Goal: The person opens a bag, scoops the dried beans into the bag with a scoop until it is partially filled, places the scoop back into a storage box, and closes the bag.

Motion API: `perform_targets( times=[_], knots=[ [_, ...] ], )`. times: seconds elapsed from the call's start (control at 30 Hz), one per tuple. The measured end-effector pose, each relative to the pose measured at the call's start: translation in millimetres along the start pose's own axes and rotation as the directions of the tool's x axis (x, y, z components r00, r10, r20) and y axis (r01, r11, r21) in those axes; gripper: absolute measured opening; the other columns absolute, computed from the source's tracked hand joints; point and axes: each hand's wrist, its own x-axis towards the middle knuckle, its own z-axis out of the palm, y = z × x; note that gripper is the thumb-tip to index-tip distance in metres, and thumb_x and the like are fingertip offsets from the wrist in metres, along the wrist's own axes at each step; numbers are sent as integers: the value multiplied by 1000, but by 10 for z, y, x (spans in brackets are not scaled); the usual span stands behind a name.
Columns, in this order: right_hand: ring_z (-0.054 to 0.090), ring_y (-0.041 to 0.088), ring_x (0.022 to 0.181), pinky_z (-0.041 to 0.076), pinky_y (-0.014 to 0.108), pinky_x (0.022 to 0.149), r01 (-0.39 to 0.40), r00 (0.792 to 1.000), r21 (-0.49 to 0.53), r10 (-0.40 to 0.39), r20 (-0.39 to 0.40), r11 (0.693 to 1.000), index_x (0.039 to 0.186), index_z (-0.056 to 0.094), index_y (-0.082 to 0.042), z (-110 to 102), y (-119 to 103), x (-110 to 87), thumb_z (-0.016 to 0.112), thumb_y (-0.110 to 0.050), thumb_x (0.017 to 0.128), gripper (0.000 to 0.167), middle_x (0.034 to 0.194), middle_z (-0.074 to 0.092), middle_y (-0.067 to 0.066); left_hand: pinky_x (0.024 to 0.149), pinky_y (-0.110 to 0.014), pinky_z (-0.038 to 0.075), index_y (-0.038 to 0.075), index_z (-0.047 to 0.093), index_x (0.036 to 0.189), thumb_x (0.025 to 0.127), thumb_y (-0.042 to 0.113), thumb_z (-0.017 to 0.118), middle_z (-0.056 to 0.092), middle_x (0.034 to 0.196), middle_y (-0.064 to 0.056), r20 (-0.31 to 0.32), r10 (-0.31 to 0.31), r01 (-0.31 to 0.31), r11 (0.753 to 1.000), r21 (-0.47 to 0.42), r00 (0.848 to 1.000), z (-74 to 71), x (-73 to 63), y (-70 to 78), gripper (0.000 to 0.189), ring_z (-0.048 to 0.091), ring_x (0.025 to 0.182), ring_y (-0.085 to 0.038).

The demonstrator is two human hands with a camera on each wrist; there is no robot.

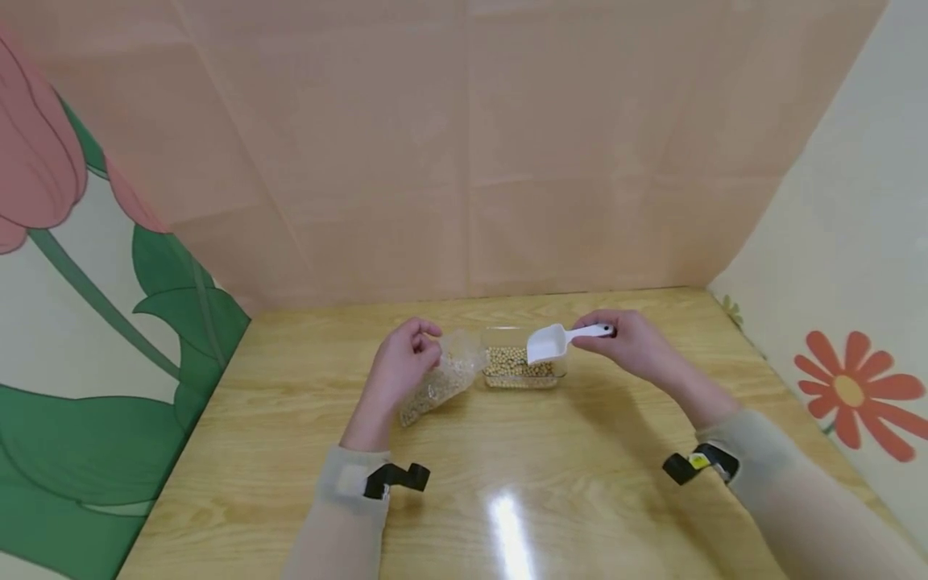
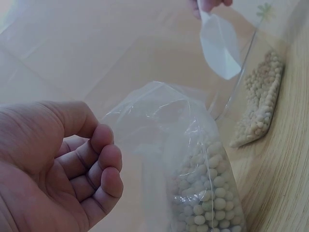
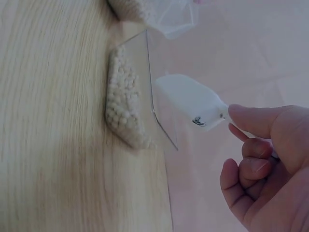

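Note:
My left hand (image 1: 408, 358) has curled fingers and pinches the rim of a clear plastic bag (image 2: 159, 111), which is partly filled with pale round beans (image 2: 207, 208). The bag's mouth gapes toward a clear rectangular container (image 1: 525, 382). More beans (image 1: 507, 362) lie inside that container. My right hand (image 1: 629, 342) grips the handle of a white scoop (image 1: 547, 345) between thumb and fingers. The scoop hangs over the container's right part, and I see no beans in its bowl. In the right wrist view, a dark mark shows near the scoop's handle.
Everything stands on a wooden table (image 1: 551, 467). A pinkish sheet (image 1: 464, 161) rises behind its far edge. Flower-patterned panels stand at the left (image 1: 72, 338) and right (image 1: 855, 266). Each forearm wears a black strap mount.

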Motion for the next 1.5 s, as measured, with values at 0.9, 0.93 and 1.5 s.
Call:
perform_targets(
  times=[0.9,0.93,1.5],
  knots=[
    [70,21,97,57,48,84,41,984,-152,-14,180,987,118,80,-11,168,-62,211,80,-28,103,22,114,78,5,68,-37,51,5,70,128,96,0,62,70,83,-4,1,12,-12,1000,24,1000,-18,0,-16,33,63,73,-23],
    [71,22,98,58,48,85,38,984,-141,-13,180,989,118,80,-11,180,-51,210,80,-28,103,22,114,79,5,67,-36,50,5,70,127,96,0,62,70,83,-4,1,9,-9,1000,23,1000,-16,-1,-16,32,63,73,-23],
    [69,22,101,60,47,88,-134,984,204,106,143,970,123,84,-11,549,319,185,86,-36,98,35,126,78,11,68,-38,51,9,70,124,99,0,61,69,82,-4,0,35,-35,999,19,999,-4,-33,5,28,59,67,-22]
  ],
)
